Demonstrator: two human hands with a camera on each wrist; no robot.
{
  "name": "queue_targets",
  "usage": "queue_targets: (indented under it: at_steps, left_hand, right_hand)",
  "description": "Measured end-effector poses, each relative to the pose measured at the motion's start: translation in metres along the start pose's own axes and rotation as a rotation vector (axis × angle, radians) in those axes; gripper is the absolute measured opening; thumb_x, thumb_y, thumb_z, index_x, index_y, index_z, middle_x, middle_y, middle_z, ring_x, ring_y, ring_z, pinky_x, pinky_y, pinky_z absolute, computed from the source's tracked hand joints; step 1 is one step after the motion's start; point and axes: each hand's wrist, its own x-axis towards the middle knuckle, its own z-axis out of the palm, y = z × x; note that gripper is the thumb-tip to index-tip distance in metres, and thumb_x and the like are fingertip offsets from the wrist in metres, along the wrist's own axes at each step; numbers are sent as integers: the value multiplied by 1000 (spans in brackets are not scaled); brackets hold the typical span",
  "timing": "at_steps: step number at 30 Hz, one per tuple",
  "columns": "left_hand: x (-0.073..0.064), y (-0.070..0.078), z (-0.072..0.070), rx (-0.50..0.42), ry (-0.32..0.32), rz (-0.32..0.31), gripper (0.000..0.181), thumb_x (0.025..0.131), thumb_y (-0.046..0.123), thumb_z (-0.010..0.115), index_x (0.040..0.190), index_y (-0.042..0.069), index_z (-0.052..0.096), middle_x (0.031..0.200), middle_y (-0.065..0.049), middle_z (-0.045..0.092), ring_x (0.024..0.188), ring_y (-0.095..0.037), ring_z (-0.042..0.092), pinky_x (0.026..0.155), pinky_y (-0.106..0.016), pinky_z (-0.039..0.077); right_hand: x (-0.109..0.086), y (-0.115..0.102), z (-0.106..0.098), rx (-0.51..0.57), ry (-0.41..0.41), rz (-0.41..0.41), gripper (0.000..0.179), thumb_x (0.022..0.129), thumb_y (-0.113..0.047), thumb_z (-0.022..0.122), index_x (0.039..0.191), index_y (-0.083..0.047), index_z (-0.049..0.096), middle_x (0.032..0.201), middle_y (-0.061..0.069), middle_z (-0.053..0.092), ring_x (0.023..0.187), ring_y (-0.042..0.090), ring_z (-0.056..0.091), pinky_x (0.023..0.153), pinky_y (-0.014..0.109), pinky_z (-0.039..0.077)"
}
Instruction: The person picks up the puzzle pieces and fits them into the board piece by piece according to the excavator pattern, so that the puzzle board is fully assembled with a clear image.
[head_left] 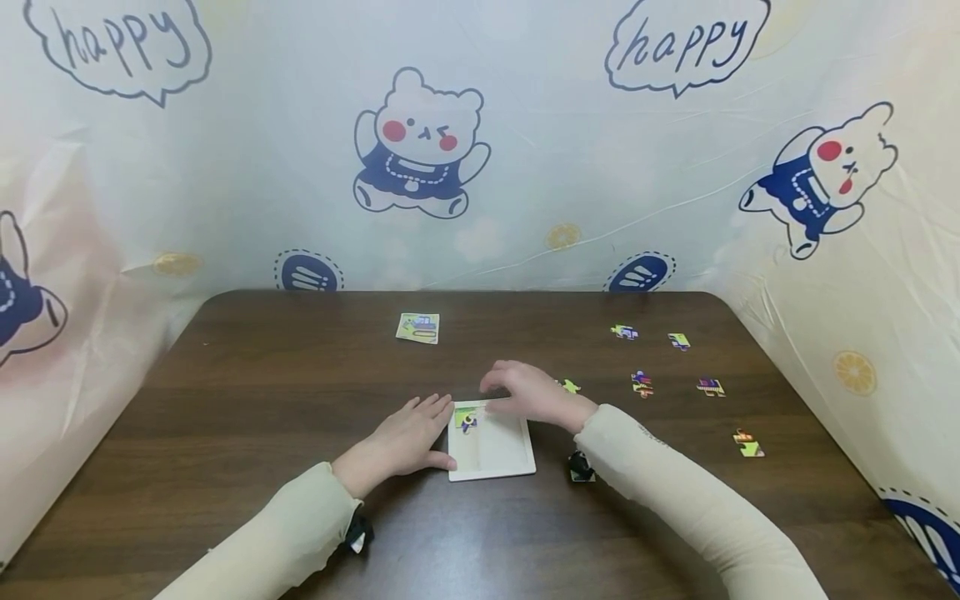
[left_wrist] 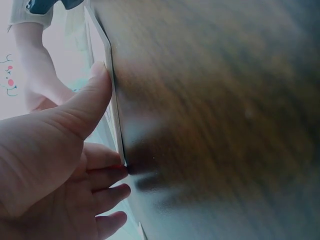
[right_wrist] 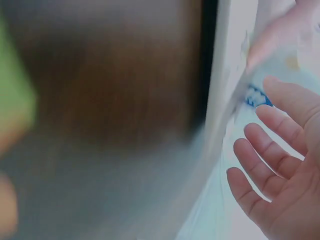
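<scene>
A shallow white puzzle tray point(head_left: 504, 446) lies on the table, with a small green and purple jigsaw piece point(head_left: 466, 419) in its far left corner. My left hand point(head_left: 408, 437) rests along the tray's left edge, fingers extended and thumb on the near left corner; in the left wrist view the thumb point(left_wrist: 95, 95) presses the rim. Over the tray's far edge is my right hand point(head_left: 536, 392). Its fingers point(right_wrist: 265, 162) are spread and loosely bent in the right wrist view, with nothing between them. A green jigsaw piece point(head_left: 572, 387) shows just beyond the right hand.
More loose pieces lie to the right, including a purple one point(head_left: 710, 387), a red and green one point(head_left: 748, 443) and a blue one point(head_left: 625, 332). One piece point(head_left: 582, 478) is partly hidden under the right sleeve. A picture card point(head_left: 417, 327) lies at the back, before a printed curtain point(head_left: 525, 167).
</scene>
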Motion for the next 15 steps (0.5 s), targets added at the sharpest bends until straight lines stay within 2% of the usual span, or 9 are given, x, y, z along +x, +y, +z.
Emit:
queue_targets:
  at_steps: [7,15]
  left_hand:
    - [-2,3,-3,3,-11,-3,81,80,45,67,133,-10,41,140,-22,37,130,-35,31,104,-48,24]
    - [-2,5,-3,-6,-12,-13,81,79,44,67,134,-9,40,140,-21,36,130,-34,30,105,-48,23]
  right_hand:
    - [-11,34,-29,74,120,178,30,84,-18,68,110,-4,64,105,5,60,99,20,56,85,37,45]
    - [-33,92,-62,125,235,307,37,85,-19,67,116,0,59,113,16,57,106,30,52,90,45,41]
